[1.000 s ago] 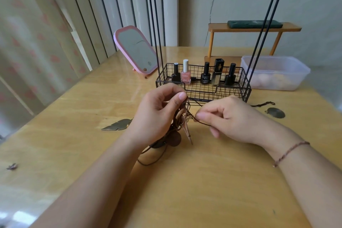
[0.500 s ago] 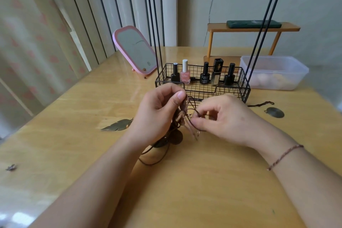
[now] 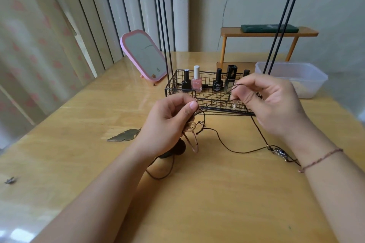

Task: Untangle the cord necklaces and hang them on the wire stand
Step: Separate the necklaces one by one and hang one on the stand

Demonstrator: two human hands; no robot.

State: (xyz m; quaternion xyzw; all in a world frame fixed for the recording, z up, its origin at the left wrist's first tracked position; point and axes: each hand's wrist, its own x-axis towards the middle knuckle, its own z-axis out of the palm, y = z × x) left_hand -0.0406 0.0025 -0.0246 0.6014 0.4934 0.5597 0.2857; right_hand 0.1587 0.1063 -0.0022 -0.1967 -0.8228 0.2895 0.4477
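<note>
Just ahead of the wire stand [image 3: 209,92] at twelve o'clock, we're mid-untangle: our left hand [image 3: 169,124] pinches the knotted cord necklaces [image 3: 194,126], our right hand [image 3: 270,102] pinches a loop drawn toward two o'clock, and next we'd tease that strand clear.

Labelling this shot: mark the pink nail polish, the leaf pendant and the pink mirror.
pink nail polish [image 3: 196,84]: head view, on the bottle's pink body.
leaf pendant [image 3: 123,135]: head view, middle of the metal leaf.
pink mirror [image 3: 145,55]: head view, on its glass.
</note>
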